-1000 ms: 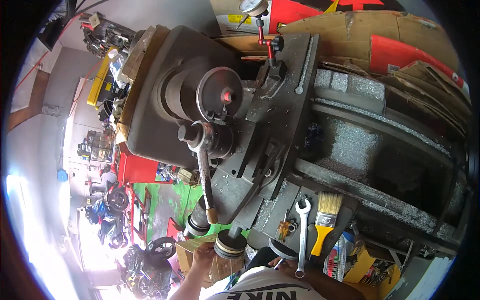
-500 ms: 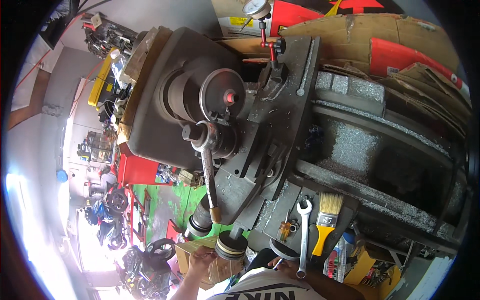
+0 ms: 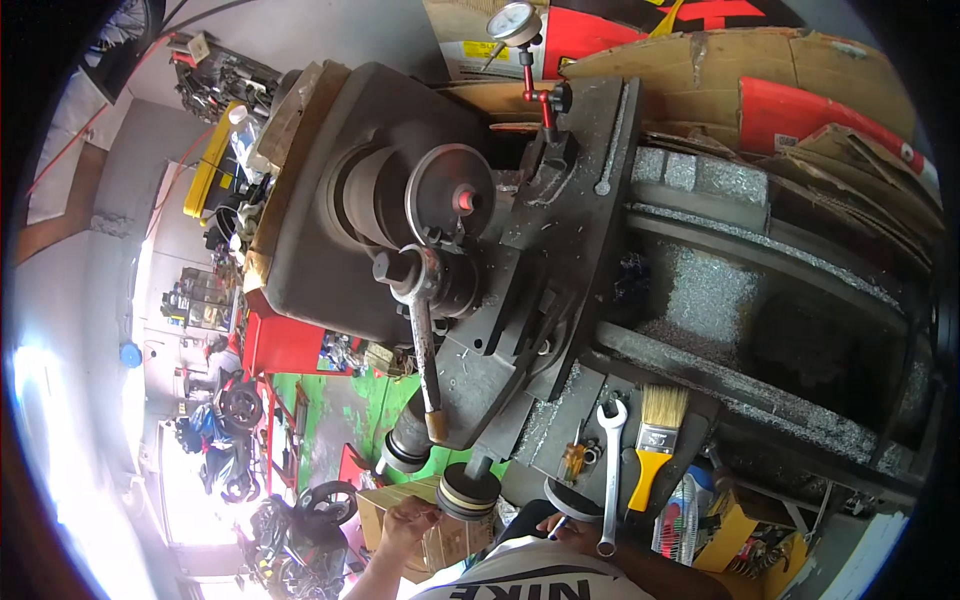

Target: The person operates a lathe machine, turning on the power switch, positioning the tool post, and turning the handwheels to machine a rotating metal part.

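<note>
At the lower edge, my left hand (image 3: 408,525) is closed, fingers bent together beside the black-and-silver dial knob (image 3: 468,492) of a metal lathe. Whatever it may pinch is too small to make out. My right hand (image 3: 563,528) wraps a small pale handle by the carriage handwheel (image 3: 573,500); part of that hand is hidden. Farther off, a round metal disc (image 3: 450,195) with a red centre is mounted at the lathe's headstock (image 3: 320,240). Close by stands the tool post (image 3: 450,280), its long lever (image 3: 424,360) angled toward me.
A wrench (image 3: 611,470), a yellow-handled brush (image 3: 657,445) and an amber-handled screwdriver (image 3: 574,458) lie right of the handwheels. A dial gauge (image 3: 514,24) stands on the carriage's far end. Metal chips (image 3: 705,290) cover the bed. Cardboard (image 3: 700,75) lines the back.
The view has shifted slightly, moving the lathe a little right and down in the picture. My left fingers look more curled beside the knob. My right hand stays at the handwheel.
</note>
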A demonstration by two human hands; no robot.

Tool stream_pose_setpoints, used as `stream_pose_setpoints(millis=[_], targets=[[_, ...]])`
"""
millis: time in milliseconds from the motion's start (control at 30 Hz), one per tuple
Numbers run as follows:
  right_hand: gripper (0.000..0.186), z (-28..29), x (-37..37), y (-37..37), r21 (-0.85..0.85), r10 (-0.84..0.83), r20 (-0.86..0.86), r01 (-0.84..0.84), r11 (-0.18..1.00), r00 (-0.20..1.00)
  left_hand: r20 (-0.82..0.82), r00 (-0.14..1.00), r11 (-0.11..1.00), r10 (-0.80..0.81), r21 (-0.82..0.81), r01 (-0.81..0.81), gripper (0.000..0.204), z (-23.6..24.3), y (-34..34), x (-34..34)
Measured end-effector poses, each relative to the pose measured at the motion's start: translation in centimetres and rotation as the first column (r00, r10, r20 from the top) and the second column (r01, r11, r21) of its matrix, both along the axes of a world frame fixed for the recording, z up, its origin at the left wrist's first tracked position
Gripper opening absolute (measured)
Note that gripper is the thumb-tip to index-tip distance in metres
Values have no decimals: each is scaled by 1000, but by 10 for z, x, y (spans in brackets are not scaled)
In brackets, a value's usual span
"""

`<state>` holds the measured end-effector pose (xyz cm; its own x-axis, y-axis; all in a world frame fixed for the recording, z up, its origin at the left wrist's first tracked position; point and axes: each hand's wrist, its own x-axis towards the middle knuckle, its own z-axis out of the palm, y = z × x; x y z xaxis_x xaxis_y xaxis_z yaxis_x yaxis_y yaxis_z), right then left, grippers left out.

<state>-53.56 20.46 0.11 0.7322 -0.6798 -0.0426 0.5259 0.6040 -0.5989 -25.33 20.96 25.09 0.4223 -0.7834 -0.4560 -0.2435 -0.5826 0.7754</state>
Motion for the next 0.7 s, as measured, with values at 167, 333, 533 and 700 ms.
stream_pose_setpoints(millis=[167,333,533,700], targets=[[12,-2,1,3,38,19,-3,-19,999,1000,-53,998,1000,-16,-24,14,6,1,-3,-7],[12,-1,-1,5,64,-14,5,14,998,1000,-45,995,996,-87,-5,87,8,5,-4,-10],[13,8,-3,-10,-41,-12,-47,10,999,999,-84,990,994,-113,-2,114,9,8,-8,-11],[13,4,-1,-2,-48,-58,-7,57,997,998,-115,982,988,-151,22,155,7,4,-8,-10]])
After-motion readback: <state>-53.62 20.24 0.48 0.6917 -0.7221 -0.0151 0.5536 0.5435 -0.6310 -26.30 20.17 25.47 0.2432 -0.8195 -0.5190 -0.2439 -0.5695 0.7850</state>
